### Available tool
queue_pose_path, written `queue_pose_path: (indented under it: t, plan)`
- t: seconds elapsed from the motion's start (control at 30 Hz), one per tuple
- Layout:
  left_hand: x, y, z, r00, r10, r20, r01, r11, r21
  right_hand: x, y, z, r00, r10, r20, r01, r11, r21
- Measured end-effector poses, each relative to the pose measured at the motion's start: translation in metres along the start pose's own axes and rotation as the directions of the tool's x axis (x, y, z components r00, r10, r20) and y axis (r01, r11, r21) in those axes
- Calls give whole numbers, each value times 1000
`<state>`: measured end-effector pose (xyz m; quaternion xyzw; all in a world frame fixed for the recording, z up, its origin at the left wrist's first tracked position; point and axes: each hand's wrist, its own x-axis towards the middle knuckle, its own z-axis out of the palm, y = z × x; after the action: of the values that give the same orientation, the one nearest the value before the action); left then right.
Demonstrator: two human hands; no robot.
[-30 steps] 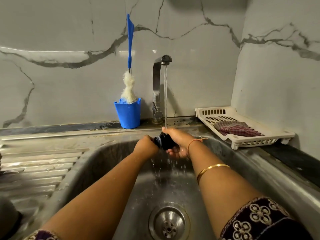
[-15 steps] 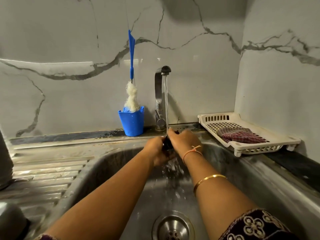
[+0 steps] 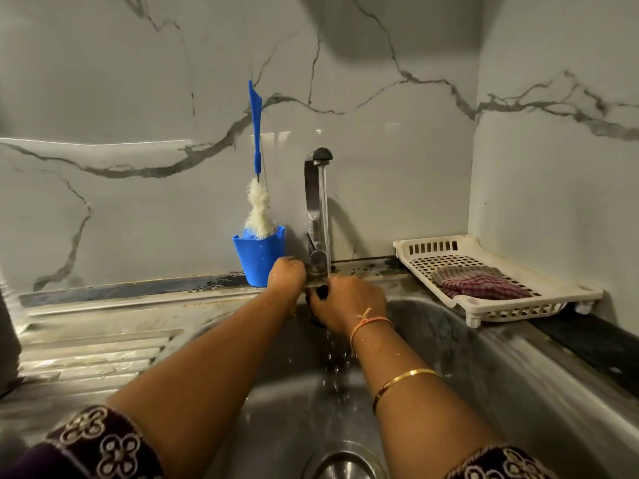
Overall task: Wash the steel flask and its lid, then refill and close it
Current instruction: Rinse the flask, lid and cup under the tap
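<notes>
The flask's black lid sits in the grip of my right hand, right under the running stream from the steel tap, over the sink. Only a small dark part of the lid shows between my hands. My left hand is up at the tap's base with its knuckles toward me. Its fingers are hidden, so I cannot tell whether they hold anything. A dark grey rounded object, cut off at the left edge, stands on the drainboard. Whether it is the flask I cannot tell.
A blue cup holding a blue-handled bottle brush stands left of the tap. A white plastic rack with a checked cloth sits on the right counter. The ribbed drainboard lies left of the sink and the drain is below.
Both hands held the lid under the stream before. My left hand has let go and moved up and left to the tap's base. My right hand keeps the lid under the water.
</notes>
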<state>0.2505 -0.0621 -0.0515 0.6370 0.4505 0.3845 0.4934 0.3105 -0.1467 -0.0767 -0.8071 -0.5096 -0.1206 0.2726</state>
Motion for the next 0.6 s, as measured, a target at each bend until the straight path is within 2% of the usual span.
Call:
queue_pose_path:
  t: [0.2, 0.3, 0.6]
  plan:
    - [9, 13, 9, 996, 53, 74, -61, 993, 104, 3, 0, -2, 997, 65, 50, -69, 992, 106]
    - [9, 13, 15, 990, 84, 115, -94, 992, 81, 6, 1, -3, 991, 119, 57, -127, 976, 177]
    - [-1, 10, 24, 983, 93, 156, -109, 989, 102, 5, 0, -5, 965, 205, 164, -230, 960, 157]
